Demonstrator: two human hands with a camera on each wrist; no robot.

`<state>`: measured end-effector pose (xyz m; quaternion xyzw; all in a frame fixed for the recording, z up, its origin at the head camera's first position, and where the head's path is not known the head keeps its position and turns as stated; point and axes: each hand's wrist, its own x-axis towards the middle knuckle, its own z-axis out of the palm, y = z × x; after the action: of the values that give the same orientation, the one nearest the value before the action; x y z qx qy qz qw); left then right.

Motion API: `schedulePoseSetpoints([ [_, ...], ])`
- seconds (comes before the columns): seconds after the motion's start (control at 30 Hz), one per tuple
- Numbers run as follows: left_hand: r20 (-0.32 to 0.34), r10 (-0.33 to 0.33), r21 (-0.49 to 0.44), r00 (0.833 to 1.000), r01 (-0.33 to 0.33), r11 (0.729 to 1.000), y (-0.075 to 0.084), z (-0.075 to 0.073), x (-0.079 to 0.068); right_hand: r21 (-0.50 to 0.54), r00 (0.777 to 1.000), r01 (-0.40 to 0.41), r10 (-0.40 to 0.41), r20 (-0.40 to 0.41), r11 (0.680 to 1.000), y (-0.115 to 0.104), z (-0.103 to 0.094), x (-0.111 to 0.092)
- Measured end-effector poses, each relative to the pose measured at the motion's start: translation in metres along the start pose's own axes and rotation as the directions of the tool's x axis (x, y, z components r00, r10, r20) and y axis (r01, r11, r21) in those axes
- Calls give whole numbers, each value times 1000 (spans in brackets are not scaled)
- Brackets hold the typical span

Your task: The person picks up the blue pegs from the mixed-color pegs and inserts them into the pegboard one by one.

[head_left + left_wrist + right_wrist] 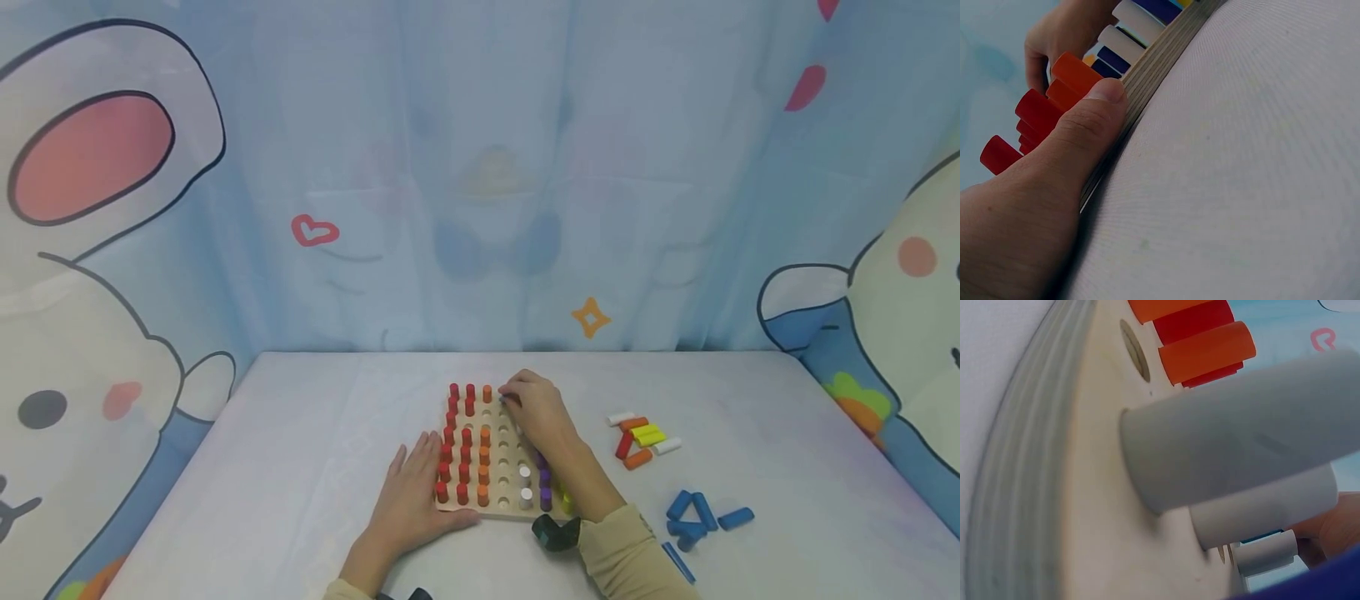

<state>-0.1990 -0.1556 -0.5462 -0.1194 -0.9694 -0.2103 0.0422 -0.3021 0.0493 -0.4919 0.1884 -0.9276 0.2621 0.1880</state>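
A wooden pegboard (492, 512) lies on the table, with red pegs (462, 473), orange pegs (483, 475), white pegs (1241, 431) and purple pegs (546, 498) upright in its holes. Yellow pegs (567, 503) are partly covered by the right forearm. My left hand (408, 492) rests against the board's near left corner, fingers along the left side and thumb on the front edge. Over the far end of the board, my right hand (542, 415) pinches a small blue peg (503, 400) at a hole right of the orange column. The fingers hide most of that peg.
Right of the board lies a loose group of white, orange, red and yellow pegs (647, 434). Nearer the front right are several loose blue pegs (736, 518) and a thin blue strip (678, 562). A printed curtain (480, 275) hangs behind the table.
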Motion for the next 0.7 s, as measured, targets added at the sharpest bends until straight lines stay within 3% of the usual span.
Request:
schedulePoseSetpoints([
  [0.37, 2, 7, 22, 1000, -7, 1000, 1, -1, 1, -3, 1000, 13, -13, -27, 1000, 3, 2, 1],
  [0.7, -3, 7, 16, 1000, -7, 1000, -1, 0, 1, -31, 1000, 5, -4, 25, 1000, 2, 0, 3],
])
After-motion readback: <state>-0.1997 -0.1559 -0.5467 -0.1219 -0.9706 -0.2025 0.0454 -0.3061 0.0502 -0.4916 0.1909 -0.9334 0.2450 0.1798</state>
